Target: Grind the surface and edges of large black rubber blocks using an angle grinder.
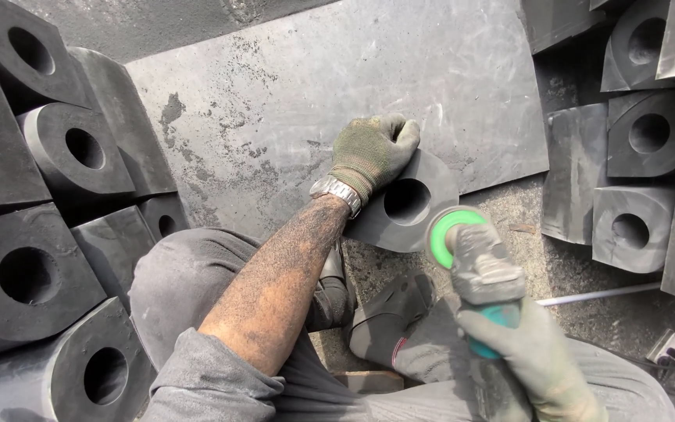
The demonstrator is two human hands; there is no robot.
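The left hand [373, 148], in a green glove, is closed on the top of a black block with a round hole [408, 203] in the middle. The right hand [529, 355] grips a grinder [474, 262] with a green disc, touching the block's right edge. More black blocks [642, 133] are piled far right and left [48, 258]. A grey sheet [314, 86] lies on the dusty floor [587, 312].

No packages, labels, signs or screens visible anywhere in the head view, near or far, left or right
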